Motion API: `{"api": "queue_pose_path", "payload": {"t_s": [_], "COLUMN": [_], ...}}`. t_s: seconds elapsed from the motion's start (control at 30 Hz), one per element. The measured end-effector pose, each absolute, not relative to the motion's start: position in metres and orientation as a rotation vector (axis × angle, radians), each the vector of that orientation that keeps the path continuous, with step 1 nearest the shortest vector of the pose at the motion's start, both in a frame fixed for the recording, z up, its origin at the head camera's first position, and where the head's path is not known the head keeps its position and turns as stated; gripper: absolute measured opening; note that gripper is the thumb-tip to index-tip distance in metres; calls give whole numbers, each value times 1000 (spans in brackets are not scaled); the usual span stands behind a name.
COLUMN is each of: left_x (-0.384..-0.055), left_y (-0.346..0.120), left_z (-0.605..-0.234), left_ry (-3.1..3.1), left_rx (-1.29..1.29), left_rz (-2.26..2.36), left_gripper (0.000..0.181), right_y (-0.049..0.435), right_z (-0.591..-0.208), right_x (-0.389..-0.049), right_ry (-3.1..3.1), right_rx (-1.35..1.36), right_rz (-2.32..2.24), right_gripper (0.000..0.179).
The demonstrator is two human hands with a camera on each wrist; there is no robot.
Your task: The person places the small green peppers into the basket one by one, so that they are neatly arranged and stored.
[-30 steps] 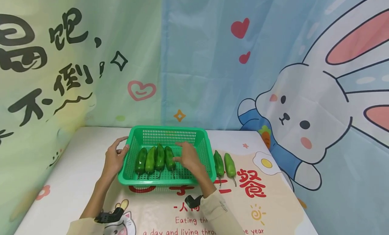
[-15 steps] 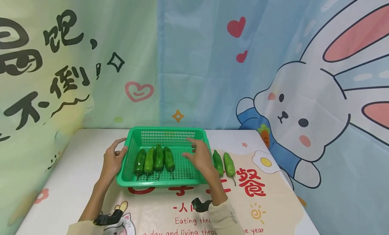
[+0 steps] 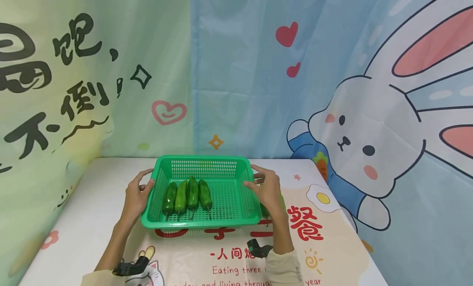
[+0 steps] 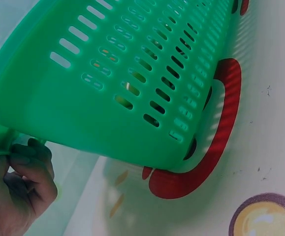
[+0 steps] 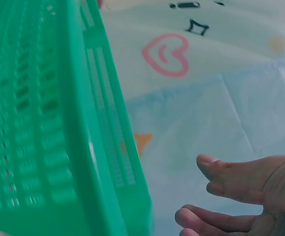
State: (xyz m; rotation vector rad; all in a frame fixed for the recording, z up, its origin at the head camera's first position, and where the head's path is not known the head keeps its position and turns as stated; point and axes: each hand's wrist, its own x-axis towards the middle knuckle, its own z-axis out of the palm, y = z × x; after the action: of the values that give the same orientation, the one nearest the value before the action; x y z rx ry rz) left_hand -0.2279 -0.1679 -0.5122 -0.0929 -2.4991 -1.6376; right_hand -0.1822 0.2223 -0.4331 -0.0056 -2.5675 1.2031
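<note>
Holding side: we see the left hand (image 3: 135, 197) at centre left, thumb and fingers bent round the left rim of the green basket (image 3: 201, 226); in the left wrist view we find its curled fingers by the rim at lower left.
Basket: we see it just below mid-frame, on the table's printed sheet (image 3: 236, 247).
Peppers inside: we count four green peppers (image 3: 192, 193) lying side by side in the basket's left half, stems toward the bottom of the frame.
Freer side: we see the right hand (image 3: 269, 191) by the basket's right rim, thumb and fingers spread well apart, gripping nothing; our right wrist view shows it apart from the basket.
Peppers outside: partly hidden behind that hand, we make out loose green peppers (image 3: 282, 201) right of the basket.
Backdrop: we see a cartoon rabbit (image 3: 369, 125) at right.
</note>
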Motion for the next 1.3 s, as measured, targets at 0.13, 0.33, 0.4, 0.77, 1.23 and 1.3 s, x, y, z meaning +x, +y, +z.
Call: {"api": "queue_pose_path", "payload": {"t_s": [0.13, 0.33, 0.4, 0.77, 1.23, 1.3], "left_x": [-227, -227, -227, -227, -227, -228], "left_y": [-168, -167, -167, -168, -168, -168], "left_z": [-512, -511, -512, -512, -512, -511], "left_ry": [-2504, -2499, -2497, -2510, -2504, -2502], "left_rx": [-98, -102, -99, -95, -107, -109], "left_rz": [-1626, -1641, -1643, -1625, -1625, -1627], "left_gripper": [46, 47, 46, 46, 47, 46], "right_y": [238, 259, 265, 292, 315, 317], "right_z": [-432, -440, -445, -472, -507, -512], "right_x": [-178, -177, -177, -172, -166, -164], "right_ry": [-2546, -2501, -2499, -2484, -2502, -2517], "right_rx": [-63, -111, -124, -241, -352, -384], "right_rz": [1216, 1213, 1210, 1165, 1136, 1150], "right_gripper": [59, 58, 57, 53, 50, 51]}}
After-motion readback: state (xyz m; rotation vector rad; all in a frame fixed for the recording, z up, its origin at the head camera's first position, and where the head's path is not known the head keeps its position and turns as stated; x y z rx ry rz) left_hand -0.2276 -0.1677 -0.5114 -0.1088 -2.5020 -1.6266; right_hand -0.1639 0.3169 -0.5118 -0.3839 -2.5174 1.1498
